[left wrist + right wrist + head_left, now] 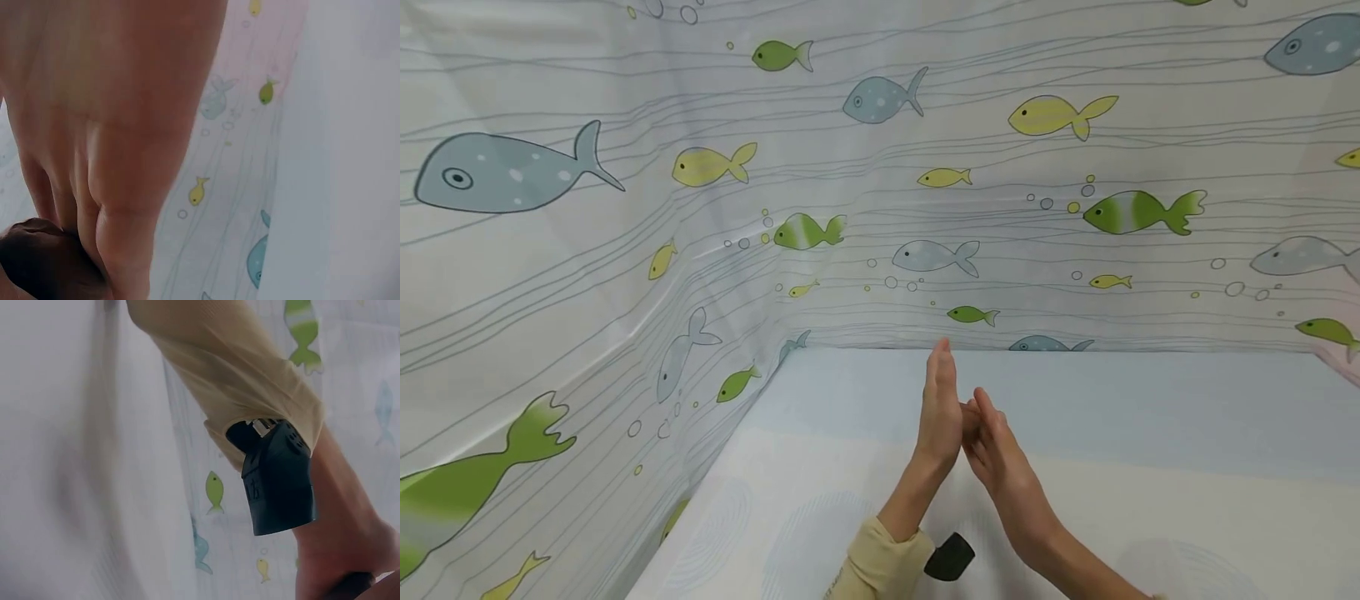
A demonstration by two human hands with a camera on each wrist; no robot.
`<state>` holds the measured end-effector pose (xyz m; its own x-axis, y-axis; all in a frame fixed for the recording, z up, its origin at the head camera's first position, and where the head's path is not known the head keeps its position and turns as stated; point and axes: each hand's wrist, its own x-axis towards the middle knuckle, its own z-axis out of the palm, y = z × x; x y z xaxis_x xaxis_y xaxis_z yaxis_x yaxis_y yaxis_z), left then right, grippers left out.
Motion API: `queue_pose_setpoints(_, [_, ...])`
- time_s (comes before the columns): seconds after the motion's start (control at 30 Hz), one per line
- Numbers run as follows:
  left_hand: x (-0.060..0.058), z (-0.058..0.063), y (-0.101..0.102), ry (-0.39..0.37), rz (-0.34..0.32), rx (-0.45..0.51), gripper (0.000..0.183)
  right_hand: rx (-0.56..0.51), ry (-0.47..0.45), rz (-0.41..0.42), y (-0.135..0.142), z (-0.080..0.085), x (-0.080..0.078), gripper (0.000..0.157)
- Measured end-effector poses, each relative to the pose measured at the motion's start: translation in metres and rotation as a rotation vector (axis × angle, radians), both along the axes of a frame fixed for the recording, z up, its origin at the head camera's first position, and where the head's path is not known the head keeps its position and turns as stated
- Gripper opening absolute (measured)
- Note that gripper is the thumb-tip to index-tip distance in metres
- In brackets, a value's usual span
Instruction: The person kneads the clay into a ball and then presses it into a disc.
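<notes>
In the head view my left hand (940,412) stands upright with its fingers straight and pointing up. Close on its right, my right hand (1006,471) leans toward it, fingers extended. The palms face each other, near together at the fingers and apart lower down. Whether they touch is hidden. Neither hand shows anything held. A large hand (125,125) fills much of the left wrist view, with a dark shape (47,259) at its lower left. The right wrist view has the left forearm (340,500) with a black wrist device (281,481) at the sleeve cuff.
Beneath the hands lies a pale blue and white surface (1150,425) with faint circle patterns. A white curtain (865,200) printed with fish and wavy lines stands behind and along the left. A beige sleeve (880,562) covers the left forearm.
</notes>
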<state>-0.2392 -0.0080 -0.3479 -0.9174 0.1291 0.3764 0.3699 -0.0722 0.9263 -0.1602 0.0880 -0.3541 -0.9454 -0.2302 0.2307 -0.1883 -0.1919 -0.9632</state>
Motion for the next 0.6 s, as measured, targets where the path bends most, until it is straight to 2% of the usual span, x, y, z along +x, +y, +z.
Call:
queue_pose_setpoints(0.27, [-0.003, -0.002, 0.000, -0.019, -0.010, 0.000, 0.066, -0.024, -0.002, 0.013, 0.003, 0.002, 0.000, 0.065])
queue_pose_setpoints(0.4, [0.001, -0.008, 0.007, -0.038, -0.060, 0.005, 0.067, -0.058, 0.030, -0.024, 0.007, 0.001, -0.005, 0.065])
queue_pose_setpoints(0.6, [0.013, -0.015, 0.022, -0.039, -0.150, -0.046, 0.070, -0.111, 0.107, -0.094, 0.020, 0.003, -0.015, 0.062])
